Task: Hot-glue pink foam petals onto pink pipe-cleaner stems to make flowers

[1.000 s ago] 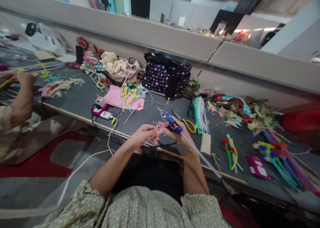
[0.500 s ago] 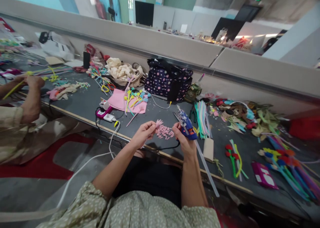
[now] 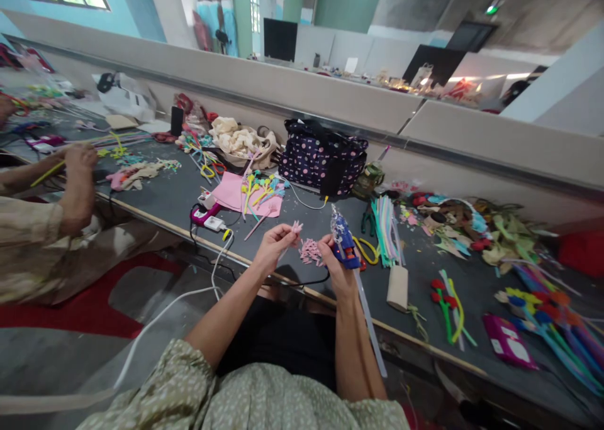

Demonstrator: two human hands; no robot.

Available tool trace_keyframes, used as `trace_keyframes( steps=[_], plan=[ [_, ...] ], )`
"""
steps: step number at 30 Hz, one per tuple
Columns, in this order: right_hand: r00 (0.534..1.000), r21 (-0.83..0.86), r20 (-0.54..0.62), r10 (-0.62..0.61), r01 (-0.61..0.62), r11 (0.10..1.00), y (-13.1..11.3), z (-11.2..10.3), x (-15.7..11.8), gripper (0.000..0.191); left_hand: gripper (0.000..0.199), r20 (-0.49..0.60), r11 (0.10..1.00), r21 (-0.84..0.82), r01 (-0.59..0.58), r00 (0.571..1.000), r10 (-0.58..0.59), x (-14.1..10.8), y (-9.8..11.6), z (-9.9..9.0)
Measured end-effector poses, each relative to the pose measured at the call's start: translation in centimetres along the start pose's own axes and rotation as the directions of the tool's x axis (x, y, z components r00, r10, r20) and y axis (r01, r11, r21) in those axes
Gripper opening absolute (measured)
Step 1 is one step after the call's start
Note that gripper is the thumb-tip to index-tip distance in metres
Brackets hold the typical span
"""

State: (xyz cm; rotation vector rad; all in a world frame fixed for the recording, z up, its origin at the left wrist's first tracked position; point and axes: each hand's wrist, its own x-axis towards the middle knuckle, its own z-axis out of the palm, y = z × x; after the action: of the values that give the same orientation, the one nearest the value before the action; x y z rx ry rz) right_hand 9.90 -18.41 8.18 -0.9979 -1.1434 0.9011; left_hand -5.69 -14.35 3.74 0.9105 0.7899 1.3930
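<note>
Just below the frame's centre, your left hand pinches a pink tuft; your right hand grips the blue glue gun, nozzle up. Tilting it left could drip hot glue onto fingertips or the pink bits.

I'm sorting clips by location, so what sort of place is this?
Probably a craft workshop: there's a long workbench, a bundle of pastel stems, and a blue glue gun in the right hand.

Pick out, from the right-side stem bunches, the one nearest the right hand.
The pastel bunch, with mint and white stems, lies closest to the right hand; the red-topped bunch and multicoloured bunch lie farther right.
</note>
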Motion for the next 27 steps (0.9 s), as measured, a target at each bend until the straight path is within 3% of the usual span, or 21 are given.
trace_keyframes(
  steps=[6, 12, 19, 22, 27],
  plan=[
    [0.999, 0.013, -0.012, -0.032, 0.032, 0.999, -0.8, 0.4, -1.7, 0.025, 0.025, -0.021, 0.983, 0.113, -0.145, 0.989, 0.148, -1.6, 0.4, 0.3],
    [0.998, -0.053, -0.024, -0.055, 0.054, 0.997, -1.1, 0.9, -3.6, 0.025, 0.026, -0.040, 0.972, 0.149, -0.183, 0.981, 0.191, -4.6, 1.6, 0.8],
    [0.991, -0.089, -0.049, -0.125, 0.121, 0.989, -0.9, 3.1, -4.2, 0.025, 0.024, -0.020, 0.967, 0.111, -0.228, 0.973, 0.231, -5.4, 2.1, -0.9],
    [0.993, -0.070, -0.080, -0.087, 0.081, 0.994, -1.2, 3.9, -4.4, 0.026, 0.025, -0.028, 0.982, 0.020, -0.190, 0.981, 0.191, -4.8, 2.5, -1.7],
    [0.991, 0.034, -0.119, 0.056, -0.052, 0.998, -0.1, 4.9, -3.7, 0.031, 0.033, -0.032, 0.984, -0.180, -0.012, 0.999, 0.007, -2.9, 2.8, -3.1]
  ],
)
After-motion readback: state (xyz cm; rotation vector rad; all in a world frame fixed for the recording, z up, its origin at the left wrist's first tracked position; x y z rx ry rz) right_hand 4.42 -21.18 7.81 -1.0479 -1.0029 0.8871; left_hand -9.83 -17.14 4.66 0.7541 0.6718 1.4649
